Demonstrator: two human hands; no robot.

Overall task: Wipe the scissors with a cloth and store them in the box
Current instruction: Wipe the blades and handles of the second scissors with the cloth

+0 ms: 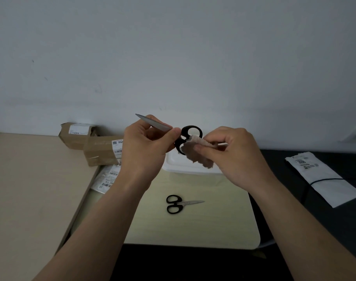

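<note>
Head view: left hand (144, 147) grips the scissors (191, 131) by the closed blades, raised over the white box (173, 165). Right hand (230, 155) pinches the cloth (197, 153) against the handle loops. Likely stiff, light, slick and sharp: grip the flats. Second scissors (180, 203) lie on the tabletop (213, 224).

The raised scissors (157, 124) have a dull grey metal blade and black plastic handles with a slight shine, and the second scissors (183, 203) look the same. The cloth (197, 154) is beige and rough. The box (173, 166) is smooth white plastic. The parcels (100, 151) are matt brown cardboard.
</note>
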